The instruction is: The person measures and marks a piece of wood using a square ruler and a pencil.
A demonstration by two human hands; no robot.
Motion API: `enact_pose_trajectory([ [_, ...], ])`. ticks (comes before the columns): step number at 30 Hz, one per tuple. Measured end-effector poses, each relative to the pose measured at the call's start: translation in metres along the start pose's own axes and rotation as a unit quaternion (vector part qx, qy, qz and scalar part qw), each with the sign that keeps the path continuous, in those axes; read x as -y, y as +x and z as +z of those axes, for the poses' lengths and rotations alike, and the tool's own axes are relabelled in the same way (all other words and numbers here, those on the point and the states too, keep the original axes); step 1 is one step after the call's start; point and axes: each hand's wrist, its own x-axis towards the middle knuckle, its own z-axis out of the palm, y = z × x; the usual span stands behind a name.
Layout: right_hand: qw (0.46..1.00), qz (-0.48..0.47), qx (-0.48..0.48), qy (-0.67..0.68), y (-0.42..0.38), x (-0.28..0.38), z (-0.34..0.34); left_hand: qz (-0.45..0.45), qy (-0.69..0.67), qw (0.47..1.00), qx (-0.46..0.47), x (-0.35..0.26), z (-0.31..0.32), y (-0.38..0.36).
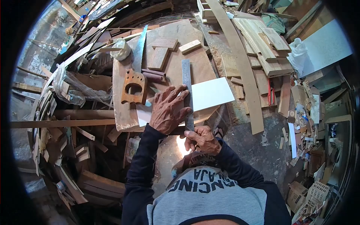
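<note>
A metal straightedge (pixel 186 73) lies lengthwise across a white sheet (pixel 213 93) on the plywood worktop. My left hand (pixel 168 107) presses flat with fingers spread, its fingertips and thumb at the straightedge. At the straightedge's near end, my right hand (pixel 204 139) is closed with curled fingers; what it grips is hidden. Left of my left hand lies a handsaw with a wooden handle (pixel 134 88), its blade pointing away. Beside the saw are dark brown rolled pieces (pixel 153 75). Small wood blocks (pixel 160 58) lie farther back on the worktop.
A white tub (pixel 120 49) stands at the worktop's left edge. A long wooden strip (pixel 240 63) and stacked boards (pixel 262 48) lie to the right, near a red-handled tool (pixel 270 92). Wood scraps (pixel 84 150) crowd the left side; a cardboard box (pixel 297 197) sits lower right.
</note>
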Motion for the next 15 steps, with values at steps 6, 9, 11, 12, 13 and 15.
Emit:
enact_pose_trajectory([
  [6,1.000,-0.002,-0.005,0.007,-0.0020,-0.0012,-0.0017,-0.004,0.006,1.000,-0.007,-0.0033,-0.0019,0.0001],
  [9,1.000,-0.006,-0.002,-0.001,-0.0028,-0.0011,-0.0036,-0.004,0.011,1.000,-0.017,-0.0042,-0.0004,0.0001],
  [11,1.000,-0.005,0.000,-0.014,-0.0035,-0.0002,-0.0054,-0.004,0.013,1.000,-0.018,-0.0052,-0.0007,-0.0001],
  [12,1.000,-0.005,0.001,-0.020,-0.0039,0.0001,-0.0060,-0.005,0.015,1.000,-0.020,-0.0057,-0.0009,-0.0001],
  [13,1.000,-0.008,-0.002,-0.016,-0.0043,-0.0004,-0.0060,-0.005,0.019,1.000,-0.020,-0.0059,-0.0009,-0.0003],
  [15,1.000,-0.013,-0.009,-0.009,-0.0053,-0.0009,-0.0061,-0.006,0.027,0.999,-0.021,-0.0065,-0.0008,-0.0003],
])
